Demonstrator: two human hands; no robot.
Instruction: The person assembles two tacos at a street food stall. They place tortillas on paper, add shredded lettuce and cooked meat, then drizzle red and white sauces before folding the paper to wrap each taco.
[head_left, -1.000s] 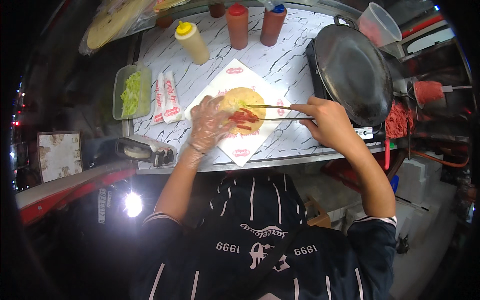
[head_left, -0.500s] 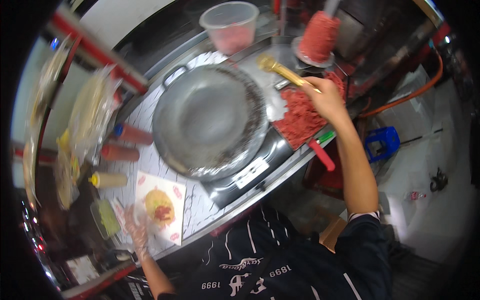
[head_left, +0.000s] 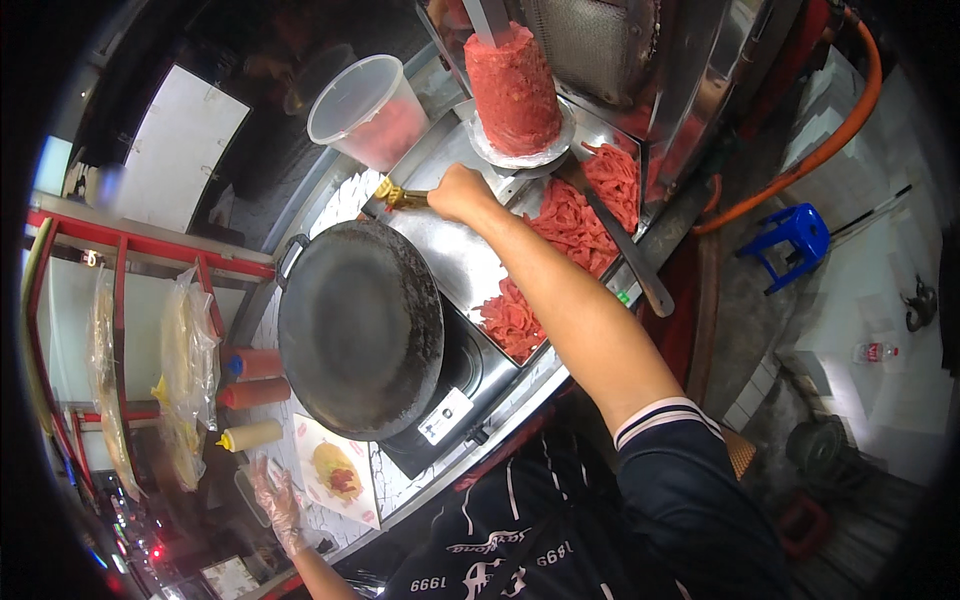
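In my right hand (head_left: 462, 195) is a pair of golden tongs (head_left: 405, 196), fingers closed round them. Their tips point left over the bare part of a metal tray (head_left: 468, 272), beyond the wok. Shredded reddish meat (head_left: 585, 215) lies in the right part of that tray. My left hand (head_left: 282, 505), in a clear plastic glove, is at the lower left with fingers spread, holding nothing I can see. Beside it, a flatbread (head_left: 336, 472) with green and red filling lies on white printed paper (head_left: 310, 440). A large dark wok (head_left: 360, 330) sits on a portable gas stove (head_left: 470, 400).
A cone of meat (head_left: 512, 92) stands on a spit behind the tray. A long knife (head_left: 618, 238) lies across the tray's edge. There is a clear tub (head_left: 368, 115) at the back, with sauce bottles (head_left: 252, 392) left of the wok. An orange hose (head_left: 845, 130) curves at right.
My right hand has carried the tongs left, from over the meat to over the bare metal. The view has turned and shifted. My left hand remains beside the paper.
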